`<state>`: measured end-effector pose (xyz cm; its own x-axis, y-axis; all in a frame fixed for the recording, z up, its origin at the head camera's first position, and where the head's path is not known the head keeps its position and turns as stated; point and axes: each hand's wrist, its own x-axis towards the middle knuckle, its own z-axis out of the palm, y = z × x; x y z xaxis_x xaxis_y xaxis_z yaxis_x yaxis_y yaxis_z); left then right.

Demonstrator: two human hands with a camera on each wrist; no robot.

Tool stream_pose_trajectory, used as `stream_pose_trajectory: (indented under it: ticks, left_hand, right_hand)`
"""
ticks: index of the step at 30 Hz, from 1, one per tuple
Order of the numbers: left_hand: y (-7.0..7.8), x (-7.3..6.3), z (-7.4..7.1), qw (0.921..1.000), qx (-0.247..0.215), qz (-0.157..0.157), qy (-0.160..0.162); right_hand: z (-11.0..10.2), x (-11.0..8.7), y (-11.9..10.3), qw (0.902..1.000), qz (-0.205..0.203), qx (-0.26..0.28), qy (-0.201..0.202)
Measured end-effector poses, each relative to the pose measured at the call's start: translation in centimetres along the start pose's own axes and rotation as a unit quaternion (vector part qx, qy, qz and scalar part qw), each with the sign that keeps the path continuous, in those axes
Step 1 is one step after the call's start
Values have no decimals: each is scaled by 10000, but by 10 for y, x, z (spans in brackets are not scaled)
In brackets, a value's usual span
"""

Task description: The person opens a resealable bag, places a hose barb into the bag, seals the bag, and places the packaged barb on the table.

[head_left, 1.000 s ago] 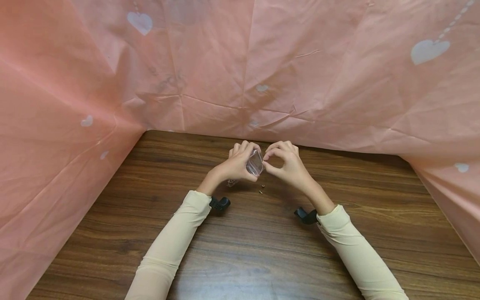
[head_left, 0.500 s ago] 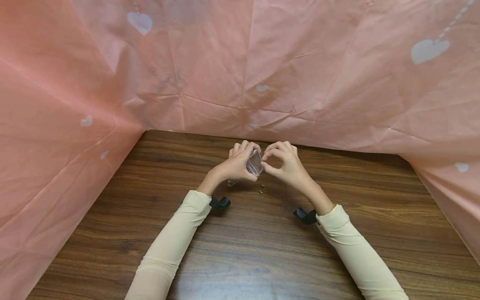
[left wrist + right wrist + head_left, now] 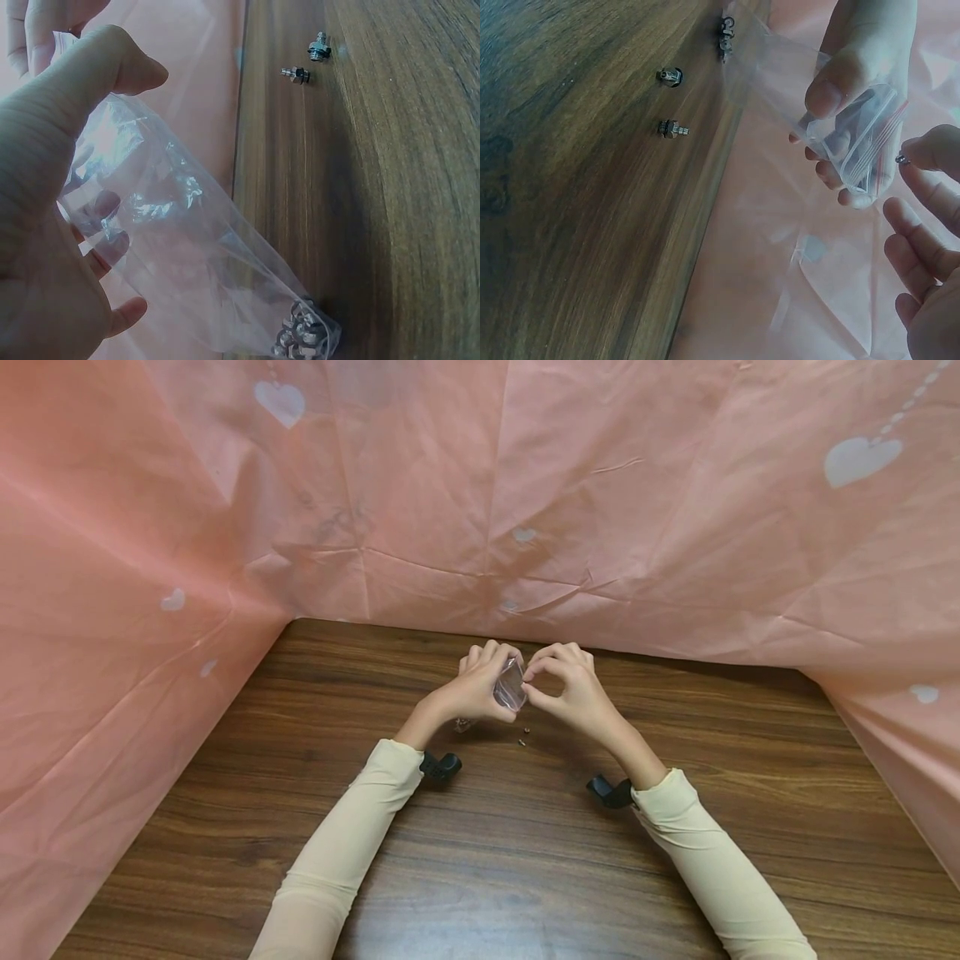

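A clear zip bag hangs from my left hand, which grips it near the top and spreads its mouth. Several small metal fittings lie gathered in its bottom corner, low at the table. Beside the bag's mouth, my right hand pinches a small metal piece between thumb and index finger; most of that piece is hidden by the fingertips. Two loose threaded metal fittings, one larger and one smaller, lie on the wood below the hands.
The brown wood-grain table ends close beyond the hands at a pink hanging cloth with white hearts. More of the cloth hangs along the left and right sides. A black wrist camera sits at each wrist.
My right fingertips have shifted very slightly left, closer to the bag's mouth. The left hand, the bag and the loose fittings have stayed in place.
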<state>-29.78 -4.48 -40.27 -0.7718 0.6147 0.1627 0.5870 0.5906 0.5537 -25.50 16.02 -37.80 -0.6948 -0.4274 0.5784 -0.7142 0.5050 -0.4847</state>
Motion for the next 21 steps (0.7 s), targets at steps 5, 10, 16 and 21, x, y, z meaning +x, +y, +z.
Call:
stream_pose_trajectory:
  ticks: [5,10,16,21]
  left_hand:
    - [0,0,0,10000,13,-1,-34]
    - [0,0,0,10000,-1,-7,-35]
    - [0,0,0,10000,-4,-26,-13]
    - [0,0,0,10000,-17,-27,-18]
  right_hand:
    - [0,-1,0,10000,60,-6,-50]
    - [0,-1,0,10000,68,-9,-56]
    - [1,-1,1,10000,57,0,-51]
    - [1,-1,1,10000,53,14,-40]
